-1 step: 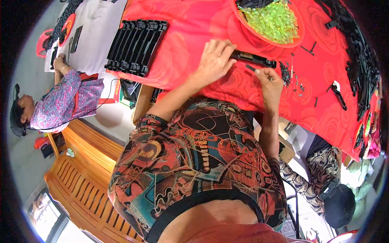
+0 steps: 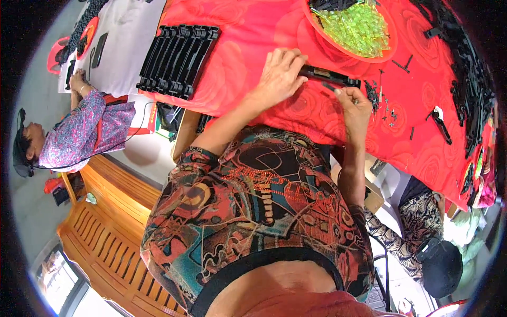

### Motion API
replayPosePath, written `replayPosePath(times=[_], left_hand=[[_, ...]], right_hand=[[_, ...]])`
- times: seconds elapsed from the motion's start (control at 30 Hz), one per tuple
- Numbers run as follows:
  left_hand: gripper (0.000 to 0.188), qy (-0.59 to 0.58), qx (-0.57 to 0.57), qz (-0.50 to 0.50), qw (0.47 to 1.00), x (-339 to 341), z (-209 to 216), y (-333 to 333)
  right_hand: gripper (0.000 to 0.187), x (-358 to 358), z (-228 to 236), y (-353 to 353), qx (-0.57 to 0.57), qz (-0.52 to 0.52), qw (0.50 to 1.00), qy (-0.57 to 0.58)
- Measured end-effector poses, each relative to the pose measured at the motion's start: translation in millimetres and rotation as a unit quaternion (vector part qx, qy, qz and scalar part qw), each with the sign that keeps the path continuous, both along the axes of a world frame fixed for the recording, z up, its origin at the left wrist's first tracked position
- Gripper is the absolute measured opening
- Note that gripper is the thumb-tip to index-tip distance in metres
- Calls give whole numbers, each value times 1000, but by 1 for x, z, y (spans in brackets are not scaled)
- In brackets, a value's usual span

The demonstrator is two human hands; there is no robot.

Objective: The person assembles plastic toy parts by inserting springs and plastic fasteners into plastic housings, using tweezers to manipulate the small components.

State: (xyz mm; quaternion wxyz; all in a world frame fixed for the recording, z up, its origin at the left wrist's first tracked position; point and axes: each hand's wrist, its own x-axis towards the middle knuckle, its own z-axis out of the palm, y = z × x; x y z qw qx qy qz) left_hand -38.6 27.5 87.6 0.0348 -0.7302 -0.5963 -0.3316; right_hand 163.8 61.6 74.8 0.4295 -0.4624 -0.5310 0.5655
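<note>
On the red cloth lies a long black plastic housing [image 2: 332,77], with a brownish strip along its inside. My left hand [image 2: 281,74] grips the housing's left end, thumb and fingers closed around it. Just below the housing's right half, my right hand [image 2: 354,104] pinches a small flat dark strip [image 2: 329,86] between thumb and forefinger. The strip's tip points toward the housing; whether they touch I cannot tell. A loose pile of small black parts [image 2: 372,95] sits right of the housing.
A row of black housings [image 2: 179,61] lies at the left. An orange-red bowl [image 2: 392,45] holds yellow-green clear pieces and black parts. Many black parts [image 2: 465,100] are heaped along the right. A white-and-black piece [image 2: 439,121] lies nearer. Co-workers [image 2: 79,124] sit at left and lower right.
My right hand, pinching the dark strip, has shifted very slightly to the right. My left hand stays on the housing.
</note>
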Motion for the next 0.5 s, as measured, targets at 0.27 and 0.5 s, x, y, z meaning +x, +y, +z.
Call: replayPosePath(times=[0.27, 0.5], left_hand=[[31, -46, -158, -43, 985, -13, -16, -3], [30, -59, -105, -65, 991, -10, -28, -12]], right_hand=[[16, 2, 4, 36, 74, 51, 972, -217], [18, -11, 16, 29, 64, 111, 953, -275]])
